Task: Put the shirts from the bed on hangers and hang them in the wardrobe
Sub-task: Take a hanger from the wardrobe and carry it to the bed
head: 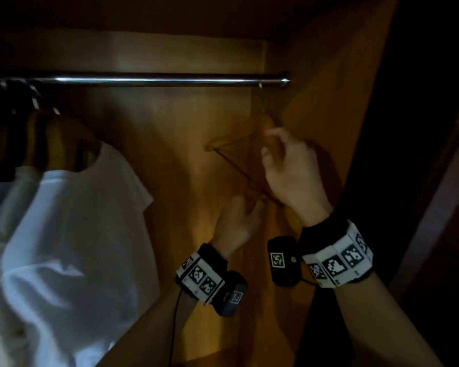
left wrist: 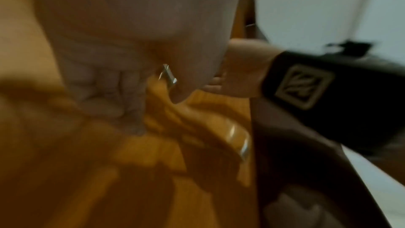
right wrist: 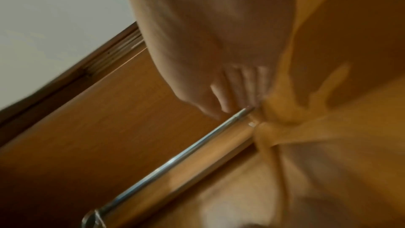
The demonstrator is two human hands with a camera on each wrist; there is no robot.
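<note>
An empty wooden hanger [head: 233, 148] hangs by its hook at the right end of the metal rail [head: 154, 80] inside the wardrobe. My right hand [head: 272, 145] grips the hanger just under its hook; in the right wrist view its fingers [right wrist: 236, 89] curl against the hanger [right wrist: 278, 113] beside the rail [right wrist: 175, 160]. My left hand [head: 251, 207] holds the hanger's lower near end. In the blurred left wrist view its curled fingers [left wrist: 114, 93] lie against the hanger [left wrist: 166, 107]. A white shirt [head: 72, 221] hangs on another wooden hanger at the left.
Several hanger hooks [head: 35, 99] crowd the rail's left end above dark garments. The rail's middle stretch is bare. The wardrobe's right side wall [head: 350, 102] stands close behind my right hand. The interior is dim.
</note>
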